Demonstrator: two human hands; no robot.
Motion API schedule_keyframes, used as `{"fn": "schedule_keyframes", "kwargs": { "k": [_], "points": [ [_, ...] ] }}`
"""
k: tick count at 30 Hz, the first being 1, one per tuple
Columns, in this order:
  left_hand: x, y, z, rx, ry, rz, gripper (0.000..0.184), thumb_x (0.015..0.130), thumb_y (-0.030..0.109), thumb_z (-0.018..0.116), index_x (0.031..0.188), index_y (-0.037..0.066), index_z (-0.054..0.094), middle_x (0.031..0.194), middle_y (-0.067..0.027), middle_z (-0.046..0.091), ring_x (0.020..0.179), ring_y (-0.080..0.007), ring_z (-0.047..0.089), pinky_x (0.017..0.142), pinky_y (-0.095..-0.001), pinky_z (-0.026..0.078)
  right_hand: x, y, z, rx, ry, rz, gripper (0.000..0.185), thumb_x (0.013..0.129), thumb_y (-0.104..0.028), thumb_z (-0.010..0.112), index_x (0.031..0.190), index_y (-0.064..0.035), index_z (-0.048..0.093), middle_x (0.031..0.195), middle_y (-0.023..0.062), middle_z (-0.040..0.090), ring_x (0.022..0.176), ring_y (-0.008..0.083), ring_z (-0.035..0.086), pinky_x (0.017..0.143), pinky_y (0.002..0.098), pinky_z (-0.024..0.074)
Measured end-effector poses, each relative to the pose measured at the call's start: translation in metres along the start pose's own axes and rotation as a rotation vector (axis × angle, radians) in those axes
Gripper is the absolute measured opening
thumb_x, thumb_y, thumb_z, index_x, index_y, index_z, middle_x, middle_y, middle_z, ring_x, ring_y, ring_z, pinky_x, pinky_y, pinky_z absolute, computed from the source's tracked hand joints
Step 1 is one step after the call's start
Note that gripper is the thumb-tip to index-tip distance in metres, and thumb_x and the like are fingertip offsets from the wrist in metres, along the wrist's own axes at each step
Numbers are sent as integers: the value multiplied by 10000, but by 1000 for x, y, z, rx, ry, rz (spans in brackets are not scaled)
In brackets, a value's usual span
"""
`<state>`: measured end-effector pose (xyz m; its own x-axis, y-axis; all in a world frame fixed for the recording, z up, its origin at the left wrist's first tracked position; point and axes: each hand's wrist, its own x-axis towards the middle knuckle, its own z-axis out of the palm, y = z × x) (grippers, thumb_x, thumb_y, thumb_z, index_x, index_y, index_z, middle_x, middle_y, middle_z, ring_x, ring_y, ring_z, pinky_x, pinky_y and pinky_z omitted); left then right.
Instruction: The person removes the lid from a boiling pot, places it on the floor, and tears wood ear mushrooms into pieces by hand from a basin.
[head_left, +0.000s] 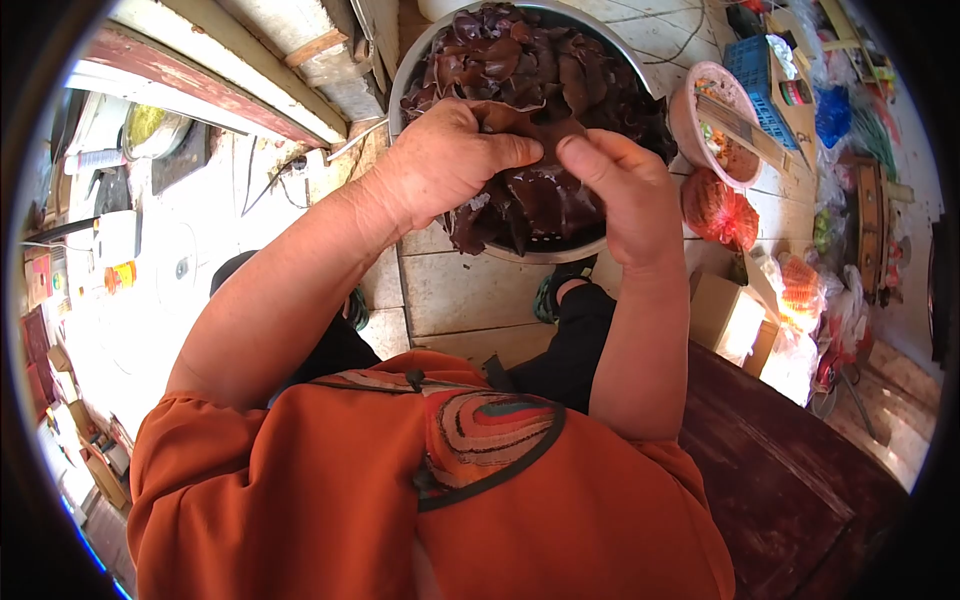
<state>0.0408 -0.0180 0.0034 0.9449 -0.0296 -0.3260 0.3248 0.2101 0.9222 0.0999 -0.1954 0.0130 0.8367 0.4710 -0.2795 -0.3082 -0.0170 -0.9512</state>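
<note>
A big heap of dark brown wood ear mushrooms [545, 65] fills a round metal basin [640, 62], and small drain holes show near its lower edge. Over the near side of the heap, my left hand [450, 160] pinches a floppy piece of wood ear mushroom [548, 130] between thumb and fingers. My right hand [628, 190] grips the same piece from the other side, its thumb close to the left thumb. The undersides of both hands and most of the fingertips are hidden.
Right of the basin stand a pink tub [690, 120] with scraps, a blue crate [752, 75] and a knotted red plastic bag [722, 210]. A dark wooden surface [790, 470] lies at lower right. An open cardboard box [725, 315] sits beside it. My feet are below the basin.
</note>
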Motion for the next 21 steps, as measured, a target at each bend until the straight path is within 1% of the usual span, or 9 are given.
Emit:
{"fn": "schedule_keyframes", "kwargs": {
  "k": [1,2,4,7,10,14,16,19,21],
  "points": [
    [0,1,-1,0,1,0,254,832,142,645,1039,-5,660,917,-63,673,814,-131,601,767,-261,481,-1,0,0,-118,-28,2,198,810,-170,710,845,20,666,721,-29,598,646,33,493,586,184,411],
    [0,3,-1,17,-1,-17,239,826,109,658,1036,-5,645,917,-53,662,813,-120,596,759,-247,482,0,1,-1,-118,-29,3,198,810,-170,710,845,20,666,721,-29,598,646,33,493,586,184,411],
    [-2,7,-2,34,-2,-35,231,820,77,672,1032,-5,629,917,-44,651,812,-109,591,750,-232,484,0,4,-1,-253,30,-76,159,808,-141,700,830,13,665,697,-34,591,632,29,488,568,182,404],
    [-5,10,1,8,-105,-40,260,802,54,685,1043,-17,622,930,-53,652,822,-118,592,769,-234,478,2,6,4,-264,49,-159,135,807,-119,699,835,10,671,683,-31,592,625,30,488,560,187,408],
    [-2,6,1,-3,-78,-93,283,783,30,698,1048,-28,617,930,-60,653,830,-121,594,780,-238,476,2,9,5,-272,62,-206,131,805,-105,700,851,15,673,696,-24,602,629,34,491,566,188,412],
    [-3,12,2,-182,-46,-117,271,766,28,716,1018,-13,626,909,-61,654,839,-134,602,789,-241,484,4,9,6,-274,109,-223,132,804,-95,702,869,18,678,710,-17,617,637,35,505,576,189,424],
    [-3,13,2,-225,-23,-136,257,763,29,720,1000,-5,629,905,-65,655,850,-142,607,792,-247,492,4,8,10,-173,180,-251,141,810,-93,698,895,18,683,746,0,641,659,43,533,598,187,441],
    [0,11,-1,-231,16,-184,234,754,38,730,964,8,632,885,-72,652,851,-158,610,776,-273,510,4,3,5,-101,270,-174,142,832,-92,679,933,7,677,807,20,649,649,72,564,576,187,461],
    [-2,12,-3,-248,54,-156,203,750,38,718,933,5,636,873,-103,654,813,-187,632,775,-309,530,6,3,0,-109,314,-219,153,828,-101,685,938,5,677,802,22,648,635,74,564,555,193,466]
  ]
}}
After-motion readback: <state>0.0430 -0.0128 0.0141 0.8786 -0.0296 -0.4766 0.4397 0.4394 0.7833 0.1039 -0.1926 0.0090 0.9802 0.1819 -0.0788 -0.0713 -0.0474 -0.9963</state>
